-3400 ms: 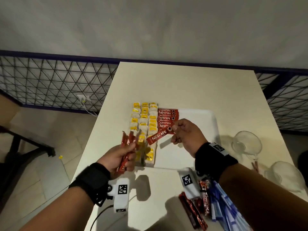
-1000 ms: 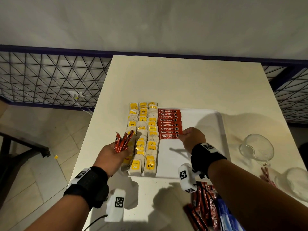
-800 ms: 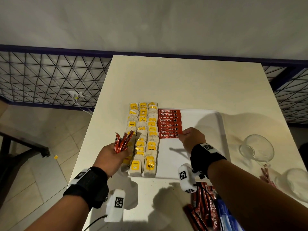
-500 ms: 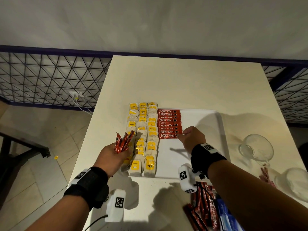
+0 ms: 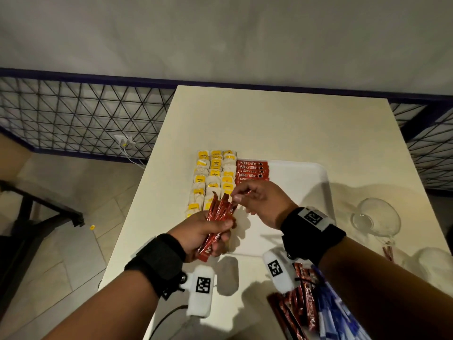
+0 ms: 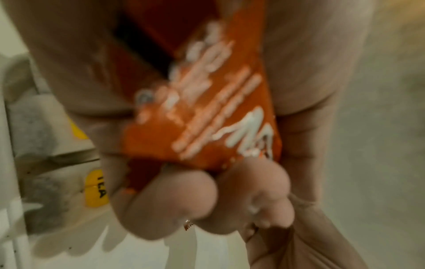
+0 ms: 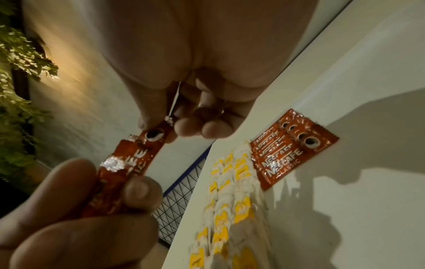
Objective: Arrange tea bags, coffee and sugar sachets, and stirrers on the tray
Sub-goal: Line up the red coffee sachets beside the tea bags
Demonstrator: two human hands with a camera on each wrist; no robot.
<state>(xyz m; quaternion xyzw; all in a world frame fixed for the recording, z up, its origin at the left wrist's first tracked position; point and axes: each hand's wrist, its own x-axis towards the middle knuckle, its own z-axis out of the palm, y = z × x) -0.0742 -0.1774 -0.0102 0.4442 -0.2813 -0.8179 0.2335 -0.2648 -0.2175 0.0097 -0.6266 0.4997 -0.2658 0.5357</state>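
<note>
Right hand pinches the top sachet from the bundle clenched in the left hand, above the tray; a hard tug could spill neighbours onto the tea bags.

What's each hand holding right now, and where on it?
Left hand grips a bunch of coffee sachets round their lower half. Right hand pinches the top end of one sachet from that bunch.
</note>
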